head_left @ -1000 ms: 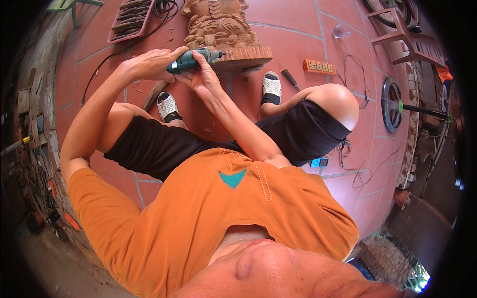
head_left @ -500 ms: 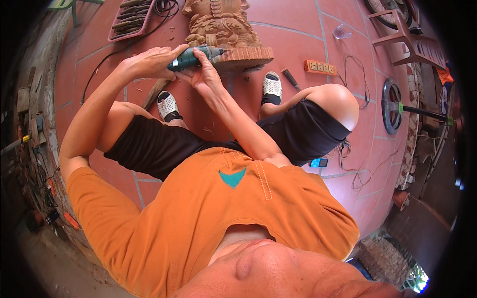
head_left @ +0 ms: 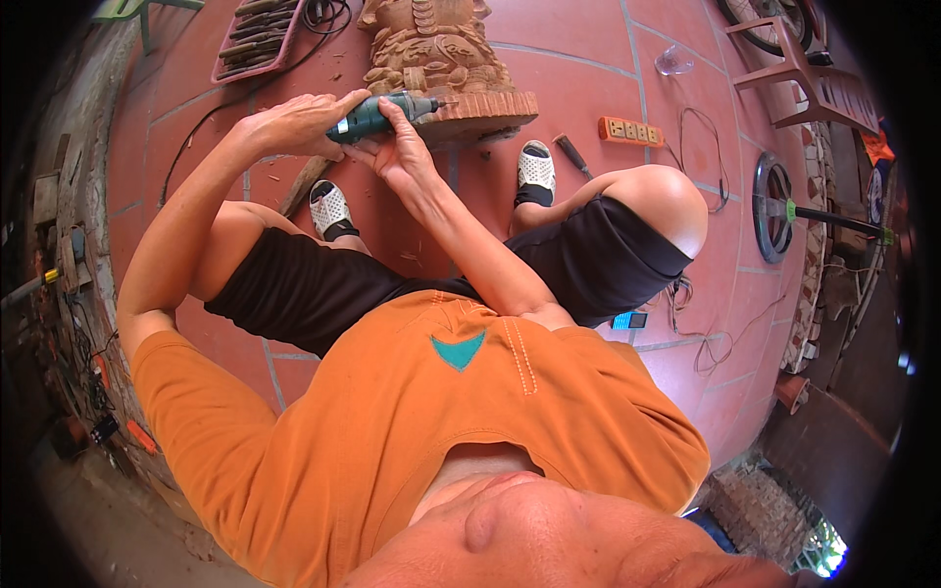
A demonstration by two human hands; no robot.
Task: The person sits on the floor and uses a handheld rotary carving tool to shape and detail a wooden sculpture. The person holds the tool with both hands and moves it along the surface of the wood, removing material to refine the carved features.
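Both hands are on a dark green handheld rotary tool (head_left: 365, 120) with a grey nose. My left hand (head_left: 306, 123) is closed around its rear end, fingers over the top. My right hand (head_left: 400, 157) cradles the body from the near side, its thumb laid along the top near the nose. The thin bit points right, at the rough front edge of the wooden base (head_left: 480, 108) under a carved wooden figure (head_left: 436, 61). Whether the bit touches the wood, I cannot tell. Palms and fingers hide part of the tool.
A pink basket (head_left: 221, 61) of carving tools stands far left, beside a black cable. Right of my feet lie a dark-handled tool (head_left: 570, 155) and an orange power strip (head_left: 630, 132). Farther right are a plastic chair (head_left: 809, 83), a round black base (head_left: 772, 208) and a phone (head_left: 629, 320).
The rotary tool and my right hand have shifted very slightly to the left. My left hand keeps its grip, and the carving stays almost where it was.
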